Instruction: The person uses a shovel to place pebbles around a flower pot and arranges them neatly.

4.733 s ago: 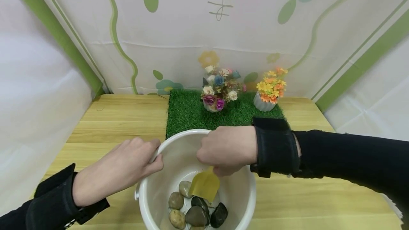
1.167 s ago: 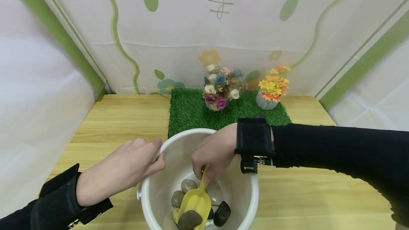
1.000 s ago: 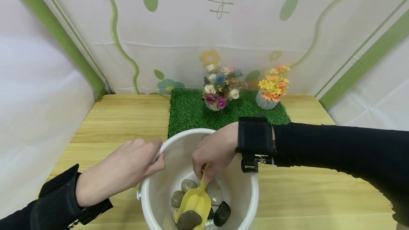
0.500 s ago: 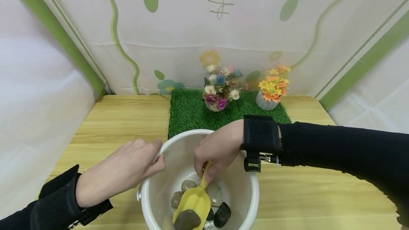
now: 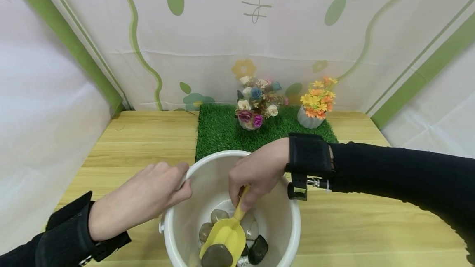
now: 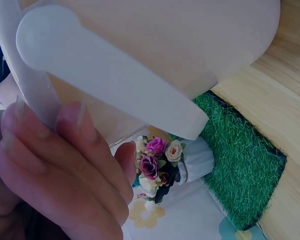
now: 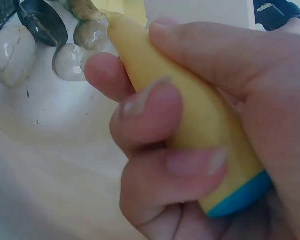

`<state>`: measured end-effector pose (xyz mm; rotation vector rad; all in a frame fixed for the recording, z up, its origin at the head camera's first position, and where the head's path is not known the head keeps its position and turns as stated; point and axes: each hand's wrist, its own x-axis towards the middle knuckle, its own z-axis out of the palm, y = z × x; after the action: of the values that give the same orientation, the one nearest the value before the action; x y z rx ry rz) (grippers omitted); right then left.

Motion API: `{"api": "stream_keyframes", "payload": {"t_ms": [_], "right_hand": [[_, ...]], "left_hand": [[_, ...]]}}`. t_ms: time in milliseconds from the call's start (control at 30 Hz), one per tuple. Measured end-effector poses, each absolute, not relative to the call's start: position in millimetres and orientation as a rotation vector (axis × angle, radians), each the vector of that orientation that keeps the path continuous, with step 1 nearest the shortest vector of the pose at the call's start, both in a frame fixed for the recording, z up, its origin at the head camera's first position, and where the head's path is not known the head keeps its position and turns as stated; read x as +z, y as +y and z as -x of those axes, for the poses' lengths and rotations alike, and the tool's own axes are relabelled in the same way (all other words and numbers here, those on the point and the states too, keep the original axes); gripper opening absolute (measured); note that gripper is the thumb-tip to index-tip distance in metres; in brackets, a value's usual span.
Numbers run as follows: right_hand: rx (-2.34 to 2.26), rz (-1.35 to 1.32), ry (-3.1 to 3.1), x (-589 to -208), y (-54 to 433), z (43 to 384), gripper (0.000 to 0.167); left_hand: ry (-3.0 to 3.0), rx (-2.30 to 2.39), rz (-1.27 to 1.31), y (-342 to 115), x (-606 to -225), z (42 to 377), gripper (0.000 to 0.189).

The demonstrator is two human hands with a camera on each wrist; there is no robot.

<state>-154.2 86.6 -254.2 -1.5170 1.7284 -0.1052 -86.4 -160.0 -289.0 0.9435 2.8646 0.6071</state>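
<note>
My left hand (image 5: 152, 195) grips the rim of a white bucket (image 5: 293, 234), its fingers over the outer wall in the left wrist view. Inside the bucket, my right hand (image 5: 257, 172) holds a yellow toy shovel (image 5: 230, 232) by its handle, which has a blue end in the right wrist view. A dark grey stone (image 5: 217, 255) lies on the shovel's blade. Around the blade on the bucket's floor lie several other stones, among them a black one (image 5: 257, 249) and a pale one (image 5: 250, 228). The bucket's near edge is cut off by the frame.
Behind the bucket, a green turf mat (image 5: 215, 131) bears a pot of mixed roses (image 5: 256, 102) and a ribbed white pot of yellow and orange flowers (image 5: 315, 102). All stand on a wooden table (image 5: 141, 135) before a printed cloth backdrop. The bucket's white handle (image 6: 115, 75) hangs outside it.
Several seconds ago the blade was bare; now it carries the dark grey stone. Over the last second my right hand has shifted slightly right and the shovel has tilted. My left hand stays put.
</note>
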Motion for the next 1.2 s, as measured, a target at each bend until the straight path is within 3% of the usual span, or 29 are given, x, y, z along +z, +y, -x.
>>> {"api": "stream_keyframes", "payload": {"t_ms": [1200], "right_hand": [[-0.442,1.545,1.618,-249,111,166,0.02]], "left_hand": [[2.864,0.607,-0.93,-159,-288,86,0.019]]}}
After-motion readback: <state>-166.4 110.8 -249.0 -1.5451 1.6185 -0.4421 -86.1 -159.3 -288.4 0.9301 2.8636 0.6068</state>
